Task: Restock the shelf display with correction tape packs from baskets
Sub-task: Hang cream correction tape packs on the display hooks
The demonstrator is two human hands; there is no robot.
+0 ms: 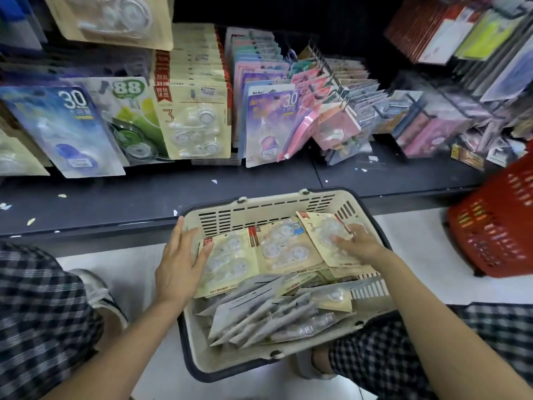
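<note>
Two hands are working inside a beige basket (253, 210) sitting on the pale floor in front of the dark shelf (173, 194). Left hand (180, 261) is lying flat, fingers straight and spread, over the basket's left rim and onto the leftmost cream correction tape pack (230, 255). Right hand (359, 243) is resting on a tilted cream pack (323, 229) at the basket's right side, fingers loosely bent over its clear blister; whether it is actually pinching the card cannot be told. A third cream pack (284, 249) is lying face up between those two. Grey-backed packs (259, 316) are piling face down in the near half of the basket. Matching cream packs (196, 116) are hanging in a row on the display above the shelf. Red basket (496, 223) is standing to the right, well apart.
</note>
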